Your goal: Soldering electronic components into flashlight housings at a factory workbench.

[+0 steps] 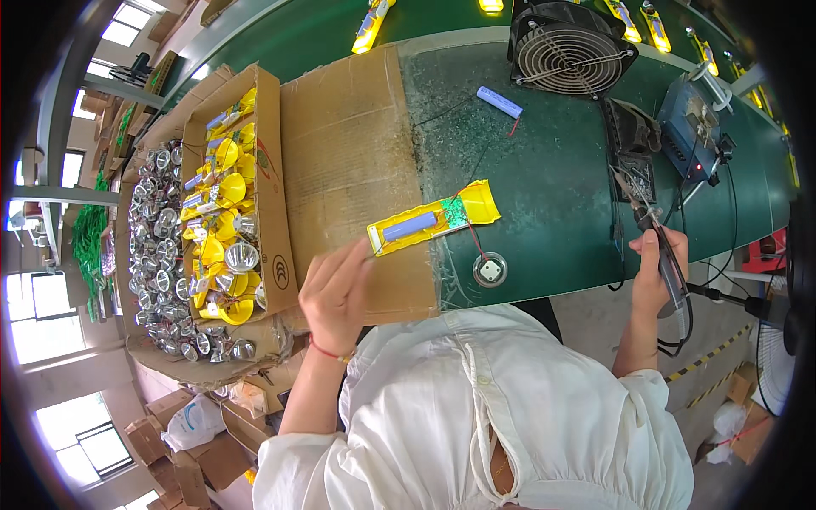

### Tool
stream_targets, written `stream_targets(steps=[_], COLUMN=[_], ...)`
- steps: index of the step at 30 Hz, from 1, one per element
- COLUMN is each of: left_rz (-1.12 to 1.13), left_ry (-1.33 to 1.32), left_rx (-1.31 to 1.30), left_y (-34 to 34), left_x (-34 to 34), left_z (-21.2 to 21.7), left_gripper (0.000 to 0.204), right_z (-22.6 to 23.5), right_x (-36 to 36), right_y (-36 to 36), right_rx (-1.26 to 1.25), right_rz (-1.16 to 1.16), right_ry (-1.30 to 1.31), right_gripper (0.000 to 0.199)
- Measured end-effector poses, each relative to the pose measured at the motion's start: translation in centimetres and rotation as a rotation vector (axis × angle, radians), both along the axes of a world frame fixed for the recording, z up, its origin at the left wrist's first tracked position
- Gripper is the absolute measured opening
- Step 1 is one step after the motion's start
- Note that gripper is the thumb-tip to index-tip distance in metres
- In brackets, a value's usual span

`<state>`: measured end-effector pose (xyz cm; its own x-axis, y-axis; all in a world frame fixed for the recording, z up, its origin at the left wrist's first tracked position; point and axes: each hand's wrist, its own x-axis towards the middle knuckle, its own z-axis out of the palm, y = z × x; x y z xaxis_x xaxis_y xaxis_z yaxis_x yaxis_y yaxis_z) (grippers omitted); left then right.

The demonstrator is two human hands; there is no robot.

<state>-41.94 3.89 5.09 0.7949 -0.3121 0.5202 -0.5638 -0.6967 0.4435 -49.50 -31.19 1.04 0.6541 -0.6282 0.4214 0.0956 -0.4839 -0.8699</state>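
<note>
A yellow plastic flashlight housing lies on the bench with its inside up, partly on the cardboard sheet. In it sit a blue cylindrical cell and a green circuit board. A red wire leads to a round metal reflector lamp beside the housing. Next to the housing's left end is my left hand, its fingertips smeared by motion, so its grip is unclear. At the right bench edge, my right hand is closed round a soldering iron, tip pointing up and away from me.
A cardboard box of yellow housings stands at left, beside a pile of reflector lamps. A loose blue cell lies farther back. A fan and a blue soldering station stand at the back right.
</note>
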Motion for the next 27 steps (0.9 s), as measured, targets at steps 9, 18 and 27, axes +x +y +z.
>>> stream_targets(steps=[9, 18, 27], left_rz=[-0.230, -0.152, -0.114], left_ry=[0.086, 0.212, 0.131], left_rx=[-0.036, -0.046, 0.036], left_y=[-5.2, -5.8, -6.3], left_x=[3.9, 3.4, 2.7], left_z=[-2.0, -3.0, -3.5], left_gripper=[0.014, 0.007, 0.008], right_z=[1.8, 2.7, 2.5], right_x=[0.9, 2.6, 2.8], right_y=[7.1, 8.4, 8.6], right_rx=[0.265, 0.238, 0.239], right_rz=[0.586, 0.668, 0.667], right_ry=[0.111, 0.267, 0.278], right_gripper=[0.019, 0.015, 0.014])
